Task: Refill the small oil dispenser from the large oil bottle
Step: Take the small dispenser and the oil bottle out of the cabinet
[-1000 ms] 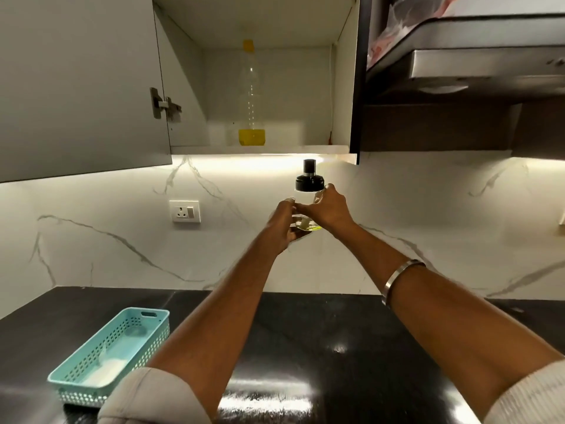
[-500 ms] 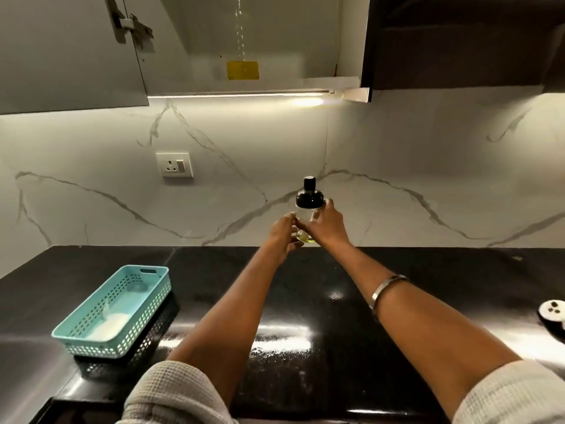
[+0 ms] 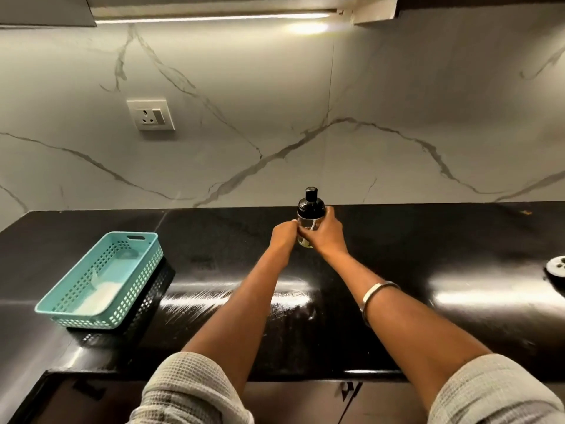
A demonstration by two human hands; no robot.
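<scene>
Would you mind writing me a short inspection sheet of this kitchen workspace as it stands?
Surface: glossy black countertop with light glare near the front.
Job's things: small oil dispenser, black top on, upright at the back of the counter; large oil bottle not in view.
Clutter: teal basket on the left; a round white object at the right edge, cut off.
Hands: left hand and right hand both grip the dispenser body.
Cables: nothing seen.
Surroundings: marble backsplash, wall socket, under-cabinet light strip.
</scene>
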